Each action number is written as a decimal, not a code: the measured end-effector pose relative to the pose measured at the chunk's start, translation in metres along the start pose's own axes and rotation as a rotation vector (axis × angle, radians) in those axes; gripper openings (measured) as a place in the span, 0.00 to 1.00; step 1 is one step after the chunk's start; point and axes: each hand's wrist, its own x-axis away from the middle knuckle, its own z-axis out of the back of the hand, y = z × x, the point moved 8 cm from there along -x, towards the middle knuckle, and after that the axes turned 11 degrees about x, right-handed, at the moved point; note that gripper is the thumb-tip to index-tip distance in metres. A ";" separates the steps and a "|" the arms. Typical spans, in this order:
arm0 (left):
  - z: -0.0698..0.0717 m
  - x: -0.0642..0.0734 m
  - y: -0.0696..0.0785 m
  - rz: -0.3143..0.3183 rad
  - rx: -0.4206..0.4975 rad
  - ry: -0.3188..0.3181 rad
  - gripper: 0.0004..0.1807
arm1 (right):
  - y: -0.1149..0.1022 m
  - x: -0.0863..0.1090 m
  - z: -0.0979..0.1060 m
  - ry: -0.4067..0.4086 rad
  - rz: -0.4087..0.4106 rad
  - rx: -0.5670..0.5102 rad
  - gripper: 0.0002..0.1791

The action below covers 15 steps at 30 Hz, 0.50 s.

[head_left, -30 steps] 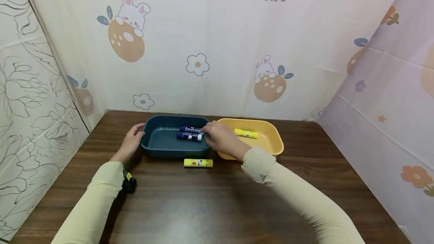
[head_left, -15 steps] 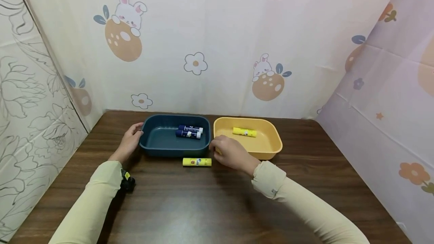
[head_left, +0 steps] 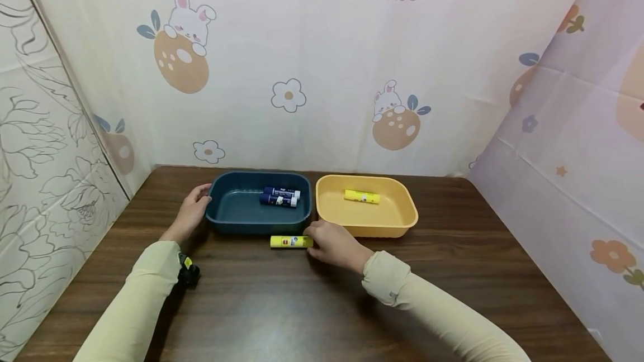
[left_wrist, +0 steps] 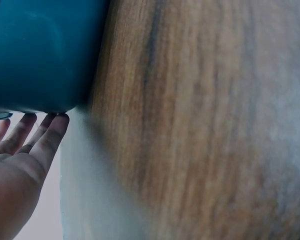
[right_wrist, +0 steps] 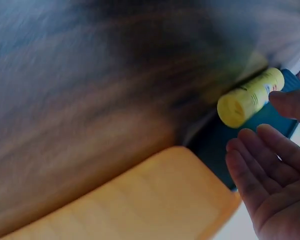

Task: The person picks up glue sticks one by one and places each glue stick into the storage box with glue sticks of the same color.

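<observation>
On the table in front of the dark blue bin (head_left: 259,228) lies a yellow glue stick (head_left: 288,242). My right hand (head_left: 334,244) is at its right end. The right wrist view shows the thumb (right_wrist: 290,106) and extended fingers (right_wrist: 260,155) spread apart beside the glue stick (right_wrist: 250,97), not closed on it. With its fingertips, my left hand (head_left: 191,211) touches the left end of the blue bin; in the left wrist view those fingers (left_wrist: 47,137) are straight against the bin wall (left_wrist: 45,55). Two dark blue glue sticks (head_left: 278,200) with white ends lie inside this bin.
A yellow bin (head_left: 367,232) stands close to the right of the blue one, with a yellow glue stick (head_left: 362,196) lying in it. Behind both bins hangs a printed curtain (head_left: 332,43). The brown wooden table (head_left: 261,306) extends toward me.
My right hand has moved away from the dark blue glue sticks in the blue bin, down and toward me to the yellow glue stick on the table. My left hand stays at the bin.
</observation>
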 end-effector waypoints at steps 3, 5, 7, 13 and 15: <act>0.000 0.000 -0.001 0.004 -0.001 0.004 0.27 | -0.002 -0.002 -0.007 -0.005 -0.012 0.015 0.16; 0.000 0.000 -0.001 0.003 -0.003 0.003 0.27 | -0.002 -0.004 -0.011 0.001 -0.020 0.025 0.16; 0.000 0.000 -0.002 0.004 -0.004 0.003 0.27 | -0.003 -0.006 -0.014 0.011 -0.023 0.038 0.16; 0.001 0.001 -0.002 -0.018 -0.007 -0.006 0.27 | -0.006 -0.009 -0.018 0.036 -0.024 0.066 0.14; 0.001 0.001 -0.001 -0.031 -0.007 -0.009 0.28 | -0.006 -0.010 -0.018 0.044 -0.029 0.058 0.13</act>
